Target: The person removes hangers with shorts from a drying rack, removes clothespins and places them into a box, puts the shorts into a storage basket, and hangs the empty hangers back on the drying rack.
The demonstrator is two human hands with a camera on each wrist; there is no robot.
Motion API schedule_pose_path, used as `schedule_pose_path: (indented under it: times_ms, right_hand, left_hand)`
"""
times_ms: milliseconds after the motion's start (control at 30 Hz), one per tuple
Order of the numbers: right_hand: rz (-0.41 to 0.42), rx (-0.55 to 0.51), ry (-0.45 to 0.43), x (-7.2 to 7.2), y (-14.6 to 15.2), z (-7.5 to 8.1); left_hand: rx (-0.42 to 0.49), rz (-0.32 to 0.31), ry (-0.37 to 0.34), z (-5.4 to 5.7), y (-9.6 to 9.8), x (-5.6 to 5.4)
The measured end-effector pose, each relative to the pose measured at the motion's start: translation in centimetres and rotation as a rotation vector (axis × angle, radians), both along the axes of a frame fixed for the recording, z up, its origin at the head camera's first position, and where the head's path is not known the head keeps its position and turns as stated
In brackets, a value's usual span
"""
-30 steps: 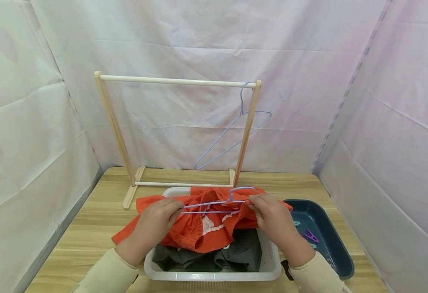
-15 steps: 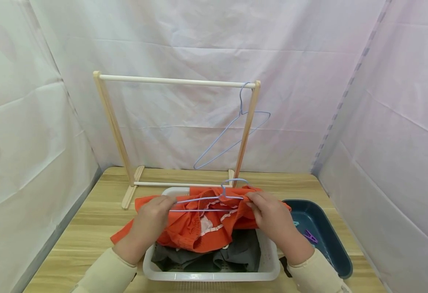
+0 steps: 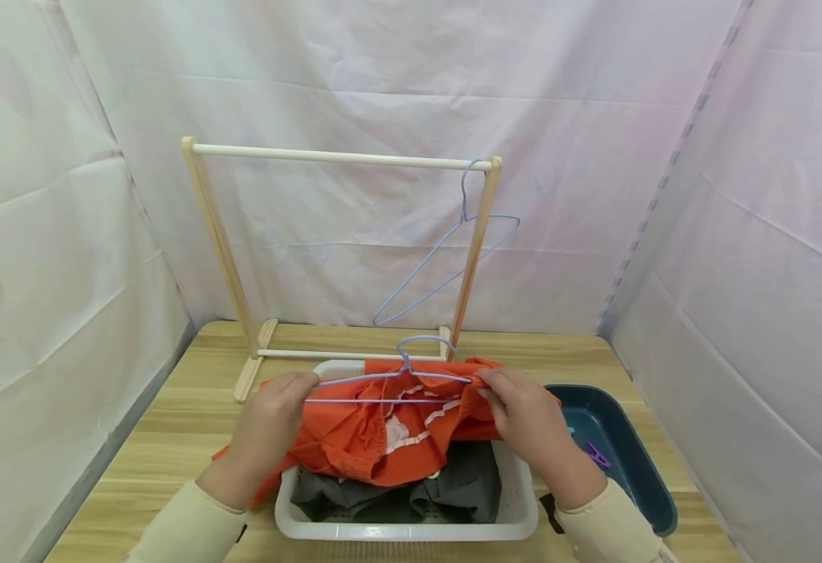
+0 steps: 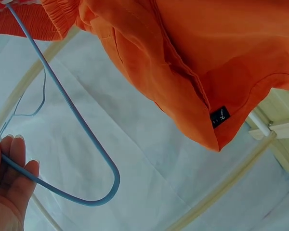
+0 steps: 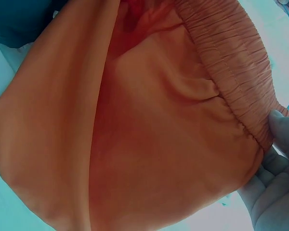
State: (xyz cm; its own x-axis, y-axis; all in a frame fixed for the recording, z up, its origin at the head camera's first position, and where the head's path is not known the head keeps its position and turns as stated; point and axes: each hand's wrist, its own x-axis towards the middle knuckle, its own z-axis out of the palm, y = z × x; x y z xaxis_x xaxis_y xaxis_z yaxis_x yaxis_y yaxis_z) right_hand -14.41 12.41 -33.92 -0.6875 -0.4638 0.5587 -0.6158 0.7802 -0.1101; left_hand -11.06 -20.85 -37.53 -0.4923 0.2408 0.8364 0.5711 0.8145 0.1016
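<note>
My left hand (image 3: 270, 418) holds the left end of a blue wire hanger (image 3: 364, 378). In the left wrist view, the fingers (image 4: 17, 185) curl round the hanger's lower bar near its rounded corner (image 4: 94, 202). My right hand (image 3: 532, 418) pinches the elastic waistband of orange shorts (image 3: 340, 446). The right wrist view shows thumb and fingers on the gathered waistband (image 5: 231, 72). The hanger's right end runs to the waistband by my right hand; its tip is hidden there. The hanger's hook points up and away. The shorts lie bunched over a white basket (image 3: 411, 532).
Dark grey clothing (image 3: 463, 477) lies in the basket. Behind stands a wooden rack (image 3: 340, 156), a second blue hanger (image 3: 421, 266) hanging at its right end. A dark blue tray (image 3: 653, 489) with a purple clothespin (image 3: 597, 455) is at the right.
My left hand and the hanger have moved left, and the hook now stands further left and a little higher. My right hand stays nearly still on the waistband.
</note>
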Motion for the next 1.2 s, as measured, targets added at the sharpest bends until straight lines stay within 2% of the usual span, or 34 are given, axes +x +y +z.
schedule_pose_path:
  times_ms: [200,333,600,833,1200]
  right_hand:
    - [-0.008,-0.002,-0.01,-0.1,0.0,0.0]
    - [-0.003,-0.004,0.005,-0.1,0.1,-0.1]
    - [0.008,-0.016,0.007,-0.3,0.2,-0.3]
    - [0.017,-0.015,-0.01,-0.3,0.2,-0.3]
    - [0.026,-0.038,-0.047,-0.1,0.0,-0.5]
  left_hand:
    - [0.01,0.008,0.08,-0.3,-0.5,-0.3]
    - [0.031,0.02,0.109,-0.2,-1.0,-0.4]
    - [0.06,0.094,0.106,0.4,-2.1,0.0]
    - [0.061,0.118,0.109,0.6,-2.9,0.3]
    - [0.083,0.186,0.135,1.0,-5.3,0.9]
